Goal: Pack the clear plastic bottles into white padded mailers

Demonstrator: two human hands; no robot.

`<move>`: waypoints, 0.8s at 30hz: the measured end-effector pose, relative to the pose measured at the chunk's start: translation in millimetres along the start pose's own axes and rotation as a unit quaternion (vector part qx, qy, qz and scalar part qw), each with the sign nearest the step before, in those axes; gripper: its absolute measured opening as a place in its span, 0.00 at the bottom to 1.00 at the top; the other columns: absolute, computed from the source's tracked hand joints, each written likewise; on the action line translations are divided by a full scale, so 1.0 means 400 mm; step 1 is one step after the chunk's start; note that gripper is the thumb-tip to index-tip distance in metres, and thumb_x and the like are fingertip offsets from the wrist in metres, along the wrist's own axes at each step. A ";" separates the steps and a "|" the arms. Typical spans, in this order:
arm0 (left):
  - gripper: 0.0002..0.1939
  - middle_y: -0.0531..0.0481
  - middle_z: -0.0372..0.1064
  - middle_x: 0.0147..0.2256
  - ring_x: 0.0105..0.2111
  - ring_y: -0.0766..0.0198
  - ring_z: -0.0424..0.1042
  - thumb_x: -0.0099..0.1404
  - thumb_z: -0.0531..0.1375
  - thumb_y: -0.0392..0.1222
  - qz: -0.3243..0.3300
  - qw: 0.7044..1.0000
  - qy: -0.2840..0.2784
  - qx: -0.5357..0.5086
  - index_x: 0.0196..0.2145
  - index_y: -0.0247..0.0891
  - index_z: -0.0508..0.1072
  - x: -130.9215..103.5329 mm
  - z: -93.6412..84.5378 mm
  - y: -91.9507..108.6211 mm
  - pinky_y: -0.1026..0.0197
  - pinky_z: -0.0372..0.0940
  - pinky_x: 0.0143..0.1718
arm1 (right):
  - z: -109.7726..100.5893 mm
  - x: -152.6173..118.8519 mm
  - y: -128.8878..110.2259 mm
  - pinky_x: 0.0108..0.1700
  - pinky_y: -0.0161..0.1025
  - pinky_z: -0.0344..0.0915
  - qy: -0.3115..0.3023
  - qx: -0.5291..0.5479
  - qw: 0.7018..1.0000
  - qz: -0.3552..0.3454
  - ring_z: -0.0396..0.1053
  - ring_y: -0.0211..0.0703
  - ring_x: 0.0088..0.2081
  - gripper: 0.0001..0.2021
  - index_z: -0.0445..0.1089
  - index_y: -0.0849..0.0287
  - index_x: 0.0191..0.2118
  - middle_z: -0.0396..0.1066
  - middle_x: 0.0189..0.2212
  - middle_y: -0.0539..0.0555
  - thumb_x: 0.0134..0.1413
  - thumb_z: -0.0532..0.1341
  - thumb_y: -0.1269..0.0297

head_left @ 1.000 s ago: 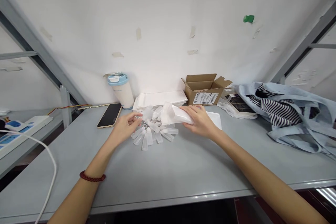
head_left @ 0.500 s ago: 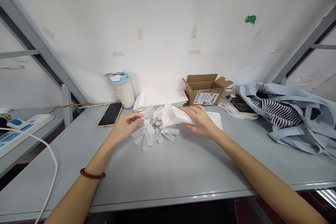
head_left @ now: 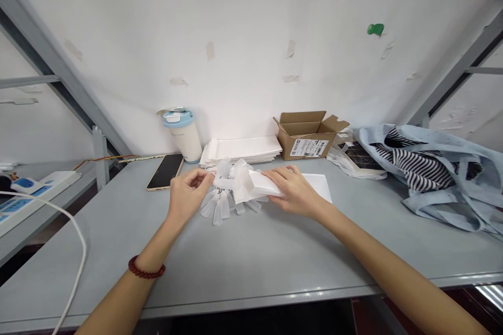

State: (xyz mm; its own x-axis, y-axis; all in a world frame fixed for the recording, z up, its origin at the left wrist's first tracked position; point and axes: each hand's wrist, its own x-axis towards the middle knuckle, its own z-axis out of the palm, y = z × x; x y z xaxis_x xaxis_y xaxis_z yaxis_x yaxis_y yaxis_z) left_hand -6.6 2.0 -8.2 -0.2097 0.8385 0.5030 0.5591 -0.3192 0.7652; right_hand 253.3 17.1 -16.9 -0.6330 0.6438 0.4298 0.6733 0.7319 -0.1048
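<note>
We have our left hand (head_left: 187,194) curled at the left edge of a heap of small clear vials (head_left: 220,204) on the grey table (head_left: 251,261). Its fingertips are pinched together on one vial (head_left: 225,183), held level and pointing right toward the mouth of a white pouch (head_left: 251,186). Our right hand (head_left: 293,191) lies over the pouch with fingers stretched along its top, gripping it from the right; the open mouth faces left, just above the heap. The vial's tip sits right at the pouch mouth; we cannot tell whether it is inside yet. The rest of the vials lie fanned out on the table under and in front of the pouch.

Behind the heap a stack of white pouches (head_left: 241,149) lies flat against the wall. To its left stand a cup (head_left: 181,135) with a blue lid and a phone (head_left: 165,171), face up. To the right sit an open carton (head_left: 310,133) and a blue bag (head_left: 428,167).
</note>
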 end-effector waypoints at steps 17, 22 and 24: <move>0.15 0.47 0.75 0.34 0.18 0.70 0.62 0.60 0.56 0.48 -0.050 0.984 -0.153 -0.080 0.40 0.37 0.74 -0.040 0.032 0.041 0.64 0.60 0.22 | 0.004 -0.001 0.005 0.46 0.45 0.53 0.046 -0.002 0.999 0.025 0.65 0.50 0.46 0.22 0.61 0.61 0.52 0.69 0.48 0.58 0.49 0.60 0.67; 0.17 0.51 0.71 0.25 0.23 0.63 0.67 0.54 0.59 0.53 -0.060 0.974 -0.184 0.120 0.35 0.38 0.75 0.002 0.007 -0.007 0.63 0.60 0.24 | 0.001 0.000 0.028 0.48 0.46 0.53 0.070 0.006 0.996 0.058 0.64 0.51 0.49 0.22 0.59 0.59 0.53 0.69 0.49 0.59 0.51 0.58 0.66; 0.20 0.49 0.73 0.29 0.23 0.63 0.67 0.52 0.60 0.56 -0.063 0.962 -0.221 0.149 0.35 0.38 0.73 0.002 0.006 -0.018 0.62 0.60 0.23 | 0.002 0.000 0.032 0.48 0.46 0.53 0.068 0.003 0.996 0.064 0.64 0.52 0.49 0.22 0.59 0.59 0.53 0.68 0.49 0.59 0.51 0.57 0.66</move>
State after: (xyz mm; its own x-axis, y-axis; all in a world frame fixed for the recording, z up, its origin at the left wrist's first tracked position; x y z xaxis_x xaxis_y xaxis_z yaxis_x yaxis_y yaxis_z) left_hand -8.9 6.1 -14.3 0.0338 0.9890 0.1440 0.7710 -0.1175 0.6259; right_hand 261.7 26.8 -19.1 -0.4847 0.6962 0.5295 0.7420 0.6478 -0.1724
